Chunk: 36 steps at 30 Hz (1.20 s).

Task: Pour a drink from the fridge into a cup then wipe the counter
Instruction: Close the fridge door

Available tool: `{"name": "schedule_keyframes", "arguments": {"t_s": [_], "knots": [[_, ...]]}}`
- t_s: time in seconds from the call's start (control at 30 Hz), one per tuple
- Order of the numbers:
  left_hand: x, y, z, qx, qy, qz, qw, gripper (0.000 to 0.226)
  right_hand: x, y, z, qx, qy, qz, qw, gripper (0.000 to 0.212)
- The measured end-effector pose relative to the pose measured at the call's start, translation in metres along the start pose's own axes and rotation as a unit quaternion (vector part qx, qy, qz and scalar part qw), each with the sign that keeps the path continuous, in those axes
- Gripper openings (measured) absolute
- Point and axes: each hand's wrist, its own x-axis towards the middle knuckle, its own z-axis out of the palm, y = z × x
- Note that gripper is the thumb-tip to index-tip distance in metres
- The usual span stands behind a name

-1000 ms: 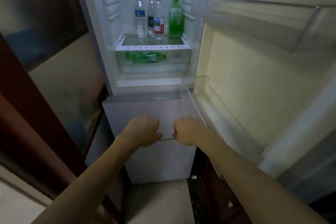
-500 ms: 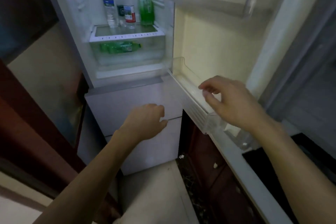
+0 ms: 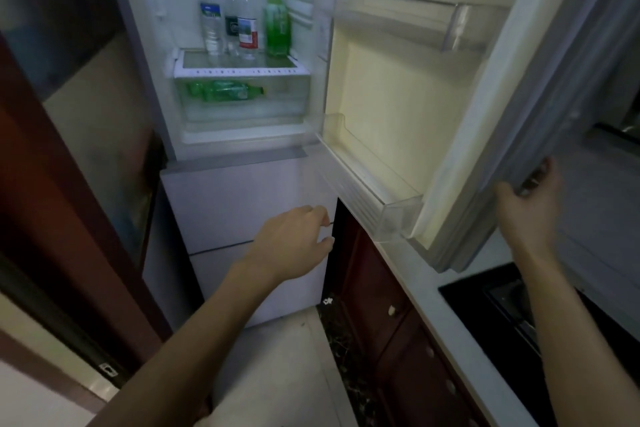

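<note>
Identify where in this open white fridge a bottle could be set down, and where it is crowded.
Bare: the front strip of the glass shelf, just behind its white rim; the lower clear door bin; the upper clear door bin. Crowded: the shelf's back, where three clear plastic bottles and a green plastic bottle stand close together.

Dim light. Pale tiled floor [image 3: 287,357], grit [image 3: 341,347] along its right edge. Red-brown cabinets [image 3: 408,367] with pale knobs [image 3: 391,311] at right, black hob [image 3: 502,315] above (partly cut off). Dark red door frame [image 3: 52,201] left, glass pane [image 3: 97,114] beside it.
</note>
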Motion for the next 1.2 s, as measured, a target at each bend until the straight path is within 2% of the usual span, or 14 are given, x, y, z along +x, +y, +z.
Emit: {"name": "schedule_keyframes", "arguments": {"t_s": [0.1,0.23,0.47,0.67,0.8,0.97,1.1,1.2], "knots": [[-0.007,-0.004,-0.001,-0.004,0.003,-0.008,1.0,0.035,-0.006,-0.004,0.004,0.03,0.036,0.0,0.999,0.049],[-0.013,-0.008,-0.001,-0.04,-0.003,-0.029,0.999,0.033,-0.029,-0.012,0.015,0.027,0.062,-0.046,0.997,0.029],[-0.031,-0.01,0.008,-0.166,-0.011,-0.053,0.985,0.028,-0.065,-0.036,0.062,0.04,-0.046,-0.183,0.981,0.024],[-0.042,-0.024,0.02,-0.257,0.046,-0.085,0.961,0.035,-0.086,-0.075,0.129,0.078,-0.123,-0.299,0.943,0.038],[-0.044,-0.045,0.021,-0.291,0.13,-0.17,0.933,0.035,-0.099,-0.099,0.183,0.085,-0.157,-0.317,0.932,0.043],[-0.043,-0.083,0.004,-0.265,0.18,-0.248,0.914,0.032,-0.11,-0.122,0.244,0.105,-0.18,-0.344,0.916,0.041],[-0.037,-0.105,-0.004,-0.26,0.194,-0.287,0.901,0.039,-0.104,-0.132,0.282,0.108,-0.209,-0.374,0.897,0.049],[-0.03,-0.12,-0.01,-0.231,0.204,-0.31,0.899,0.043,-0.096,-0.136,0.303,0.091,-0.238,-0.408,0.877,0.046]]}}
